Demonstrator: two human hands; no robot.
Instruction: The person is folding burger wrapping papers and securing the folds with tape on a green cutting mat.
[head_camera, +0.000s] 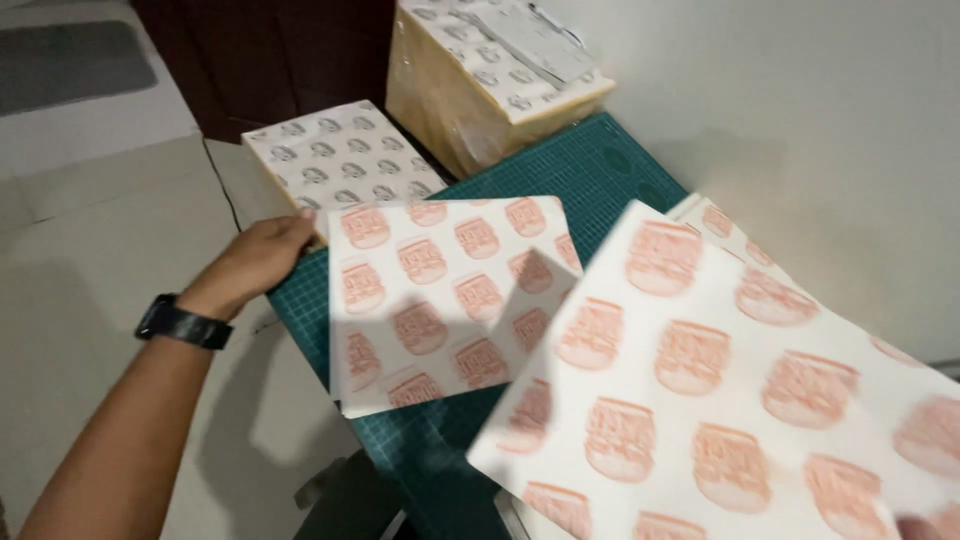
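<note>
Folded sheet (440, 300) on mat (590, 165) — boxes (340, 150) behind, loose sheet (720, 390) right.

Thin matt paper sheets (445, 300) at centre frame lie on a matt, rubbery green cutting mat (590, 165); glossy plastic wraps the upper stack (450, 100).

The left hand (258, 262), wearing a black watch (183, 322), is touching the far corner of a printed sheet (445, 300) lying on the green mat (590, 165), while a second sheet (720, 400) is overlapping its right edge.
</note>
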